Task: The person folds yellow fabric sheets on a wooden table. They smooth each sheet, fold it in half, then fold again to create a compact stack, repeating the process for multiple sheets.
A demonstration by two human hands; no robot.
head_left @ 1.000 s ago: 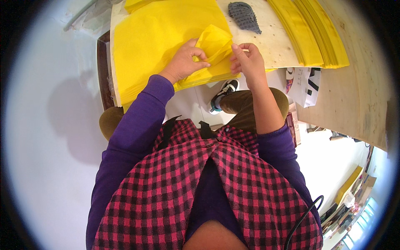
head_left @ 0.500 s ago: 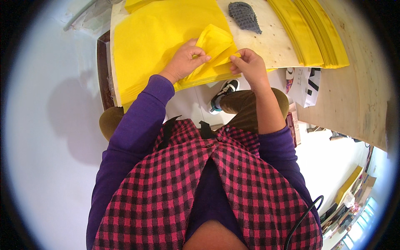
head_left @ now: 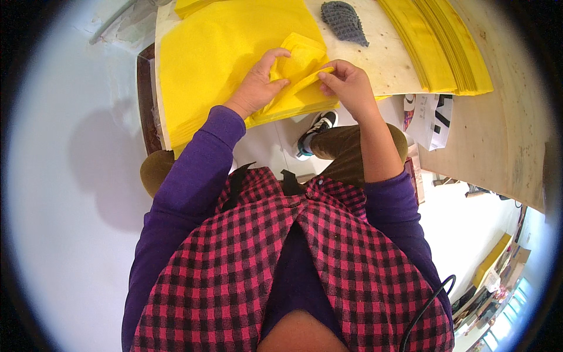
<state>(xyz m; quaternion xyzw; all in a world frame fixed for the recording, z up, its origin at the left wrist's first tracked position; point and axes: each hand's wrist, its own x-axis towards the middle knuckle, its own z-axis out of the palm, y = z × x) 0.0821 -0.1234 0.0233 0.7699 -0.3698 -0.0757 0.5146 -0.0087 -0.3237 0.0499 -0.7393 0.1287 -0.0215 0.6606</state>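
A stack of yellow fabric sheets point(head_left: 205, 64) lies on the pale wooden table in front of me. The near right corner of the top sheet point(head_left: 306, 54) is lifted and folded back on itself. My right hand point(head_left: 350, 86) pinches the edge of that yellow sheet between thumb and fingers. At the left of the fold, my left hand point(head_left: 259, 86) rests against the stack with its thumb and forefinger apart, holding nothing. Its other fingers are hidden behind the hand.
A crumpled grey textured cloth point(head_left: 345, 23) lies right of the stack. Further right are folded yellow bundles point(head_left: 446, 47) at the table edge. A white bag with black print point(head_left: 437, 123) hangs or stands below them. My shoe point(head_left: 316, 132) shows on the floor under the table.
My left thumb and forefinger have parted and let go of the yellow fabric. The right hand has shifted slightly left and up, still pinching the sheet's edge.
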